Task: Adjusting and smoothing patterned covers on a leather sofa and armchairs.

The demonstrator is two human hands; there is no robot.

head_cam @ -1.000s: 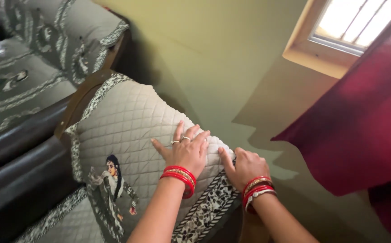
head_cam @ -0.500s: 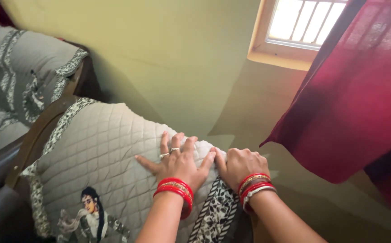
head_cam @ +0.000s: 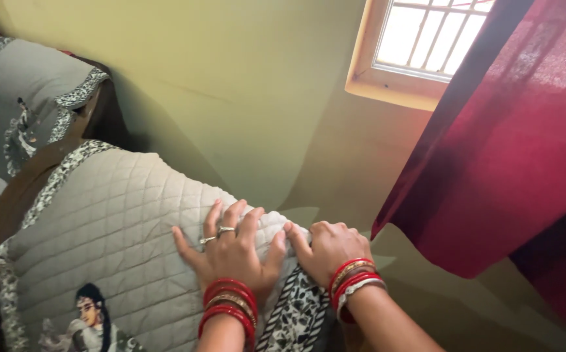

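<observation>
Both your hands rest on the grey quilted fabric sofa cover (head_cam: 113, 221): left hand (head_cam: 231, 254) flat, fingers spread wide; right hand (head_cam: 328, 251) curled, gripping its edge.

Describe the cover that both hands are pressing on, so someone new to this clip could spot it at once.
Start at the barred window and red curtain, then drop to the chair back against the green wall. Over it lies the grey quilted cover, with the left hand flat on top and the right hand gripping its edge. Unlike the neighbouring cover, it shows a printed figure.

Bright barred window (head_cam: 426, 39), red curtain (head_cam: 511, 150), olive wall (head_cam: 244, 85).
</observation>
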